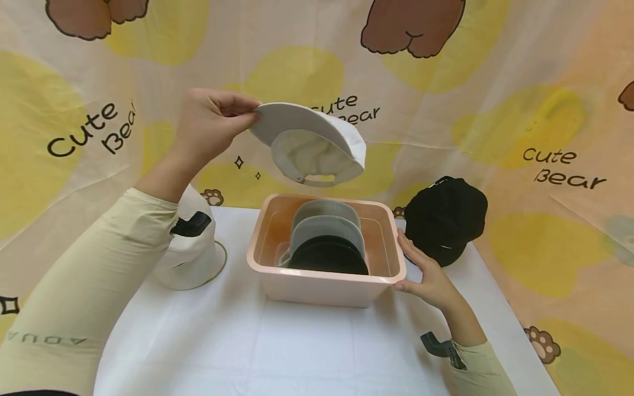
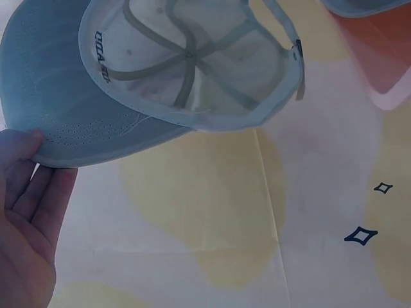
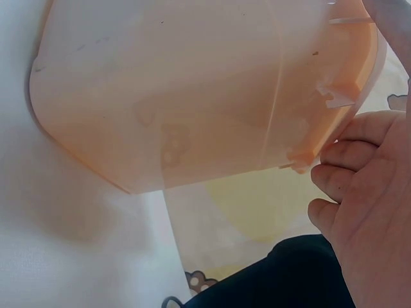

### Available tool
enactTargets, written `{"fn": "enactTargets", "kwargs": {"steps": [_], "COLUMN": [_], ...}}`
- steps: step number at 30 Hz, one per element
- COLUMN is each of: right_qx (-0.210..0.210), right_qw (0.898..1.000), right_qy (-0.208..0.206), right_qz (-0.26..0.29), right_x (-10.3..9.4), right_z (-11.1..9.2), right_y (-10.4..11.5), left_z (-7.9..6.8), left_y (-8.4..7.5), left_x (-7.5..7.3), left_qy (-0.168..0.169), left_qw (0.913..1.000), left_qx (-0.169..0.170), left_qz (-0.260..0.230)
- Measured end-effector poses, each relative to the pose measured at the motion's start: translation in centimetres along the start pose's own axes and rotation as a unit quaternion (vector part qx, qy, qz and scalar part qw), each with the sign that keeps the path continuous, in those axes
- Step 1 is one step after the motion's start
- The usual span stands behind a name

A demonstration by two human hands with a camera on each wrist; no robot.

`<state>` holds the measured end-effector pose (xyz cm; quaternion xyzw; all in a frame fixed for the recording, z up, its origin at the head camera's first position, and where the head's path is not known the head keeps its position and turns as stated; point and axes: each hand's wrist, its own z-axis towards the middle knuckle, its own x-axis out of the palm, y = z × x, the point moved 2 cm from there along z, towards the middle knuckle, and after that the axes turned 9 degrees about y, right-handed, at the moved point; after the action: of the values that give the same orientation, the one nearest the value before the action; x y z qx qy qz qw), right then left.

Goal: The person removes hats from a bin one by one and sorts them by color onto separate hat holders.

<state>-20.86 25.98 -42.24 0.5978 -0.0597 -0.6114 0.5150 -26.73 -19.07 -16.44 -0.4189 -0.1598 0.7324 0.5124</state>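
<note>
White cap (image 1: pixel 307 151) held aloft in left hand (image 1: pixel 210 118), edge of brim pinched between thumb and fingers, crown to the right, inner side facing the viewer. Above the rear rim of a pale pink bin (image 1: pixel 317 289), apart from it in the head view; up and to the left of right hand (image 1: pixel 428 280). At the bin's right edge, right hand unclenched, with thumb and fingers spread against the outside of the rim. Inside the bin, one behind another: black cap (image 1: pixel 329 257) in front, two gray caps (image 1: pixel 327 228) behind, with room on either side before the bin's walls. Beneath, white table (image 1: pixel 317 352), with a broad stretch toward the viewer and a narrower strip between bin and white hat (image 1: pixel 193 268) on the left. On the right, second black cap (image 1: pixel 443 217) just beside the fingers, near the table's edge. Behind, patterned cloth (image 1: pixel 297 71).
</note>
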Motion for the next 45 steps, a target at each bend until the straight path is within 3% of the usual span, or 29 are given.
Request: {"fn": "enactTargets", "kwargs": {"steps": [8,22,28,37,45], "right_qx": [-0.007,0.007,0.006,-0.001,0.004], "right_qw": [1.0,1.0,1.0,1.0,1.0], "right_qy": [0.002,0.003,0.006,0.006,0.01], "right_qz": [0.0,-0.004,-0.001,-0.01,-0.01], "right_x": [0.0,-0.1,0.2,0.3,0.3], "right_z": [0.0,-0.4,-0.5,-0.5,-0.5], "right_y": [0.1,0.1,0.2,0.2,0.3], "left_z": [-0.6,-2.8,-4.2,-6.3,-8.4], "left_y": [-0.2,0.2,0.6,0.7,0.6], "left_x": [-1.7,-5.0,-6.3,-8.0,-9.0], "left_qy": [-0.032,-0.078,-0.101,-0.139,-0.18], "left_qw": [0.9991,0.9969,0.9947,0.9901,0.9821], "left_qx": [0.007,0.005,0.011,0.014,0.049], "left_qz": [-0.026,0.001,0.013,-0.009,0.025]}}
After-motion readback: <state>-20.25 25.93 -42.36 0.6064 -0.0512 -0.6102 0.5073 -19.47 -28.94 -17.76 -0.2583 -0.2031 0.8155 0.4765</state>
